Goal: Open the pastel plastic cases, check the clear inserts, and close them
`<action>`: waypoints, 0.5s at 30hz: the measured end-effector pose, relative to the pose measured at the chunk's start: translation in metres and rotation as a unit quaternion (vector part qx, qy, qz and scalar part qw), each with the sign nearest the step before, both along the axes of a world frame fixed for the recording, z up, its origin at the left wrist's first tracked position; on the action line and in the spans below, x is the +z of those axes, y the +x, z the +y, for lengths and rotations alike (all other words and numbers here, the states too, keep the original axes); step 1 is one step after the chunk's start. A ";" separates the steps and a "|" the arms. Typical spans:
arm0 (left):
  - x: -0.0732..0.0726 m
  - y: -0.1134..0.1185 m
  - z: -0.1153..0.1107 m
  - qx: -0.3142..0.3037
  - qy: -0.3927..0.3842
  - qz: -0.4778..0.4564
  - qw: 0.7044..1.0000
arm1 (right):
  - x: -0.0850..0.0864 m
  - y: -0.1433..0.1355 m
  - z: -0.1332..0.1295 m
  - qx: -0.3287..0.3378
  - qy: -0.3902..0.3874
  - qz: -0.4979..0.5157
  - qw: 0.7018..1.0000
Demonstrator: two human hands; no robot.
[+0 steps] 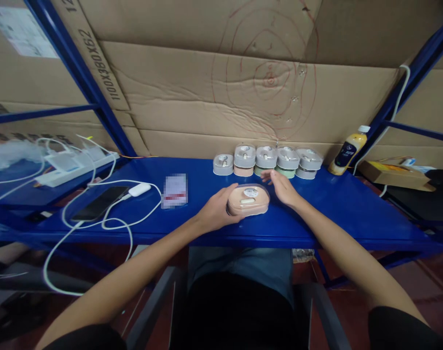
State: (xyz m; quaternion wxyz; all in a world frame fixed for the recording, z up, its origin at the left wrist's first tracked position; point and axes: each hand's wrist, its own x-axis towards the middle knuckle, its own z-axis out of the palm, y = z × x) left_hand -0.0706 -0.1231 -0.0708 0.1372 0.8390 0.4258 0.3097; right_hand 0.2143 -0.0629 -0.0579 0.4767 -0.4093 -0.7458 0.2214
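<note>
Peach lidded box (253, 208) in the left hand (218, 208)

Head view: its fingers (233, 187) wrapped the box's left end near the counter's (352, 209) front edge, probably steadying it; the right hand (281, 188), loose and empty, hung just beside. The long axis ran left to right, white tab (247, 201) nearside.

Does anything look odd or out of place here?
The white cable sprawls in loops by the phone, untidier than the lined-up containers. Red target-like rings scrawled on creased cardboard also look odd.

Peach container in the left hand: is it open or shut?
It looks shut: a clear lid with a round label covers the peach container.
</note>
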 end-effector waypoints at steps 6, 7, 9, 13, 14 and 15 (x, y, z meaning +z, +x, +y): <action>0.025 -0.033 0.010 0.161 0.089 -0.084 0.979 | 0.019 0.037 0.009 -0.092 0.043 0.050 0.994; 0.034 -0.035 0.020 0.198 0.091 -0.106 0.970 | 0.021 0.040 0.010 -0.103 0.052 0.058 0.992; 0.052 -0.033 0.046 0.274 0.090 -0.145 0.946 | 0.023 0.043 0.011 -0.122 0.066 0.065 0.988; 0.076 -0.007 0.105 0.363 0.054 -0.169 0.915 | 0.022 0.041 0.012 -0.142 0.074 0.053 0.986; 0.077 0.002 0.117 0.382 0.029 -0.168 0.908 | 0.021 0.040 0.012 -0.148 0.074 0.049 0.985; 0.077 0.011 0.127 0.397 0.004 -0.168 0.902 | 0.021 0.040 0.012 -0.156 0.074 0.046 0.984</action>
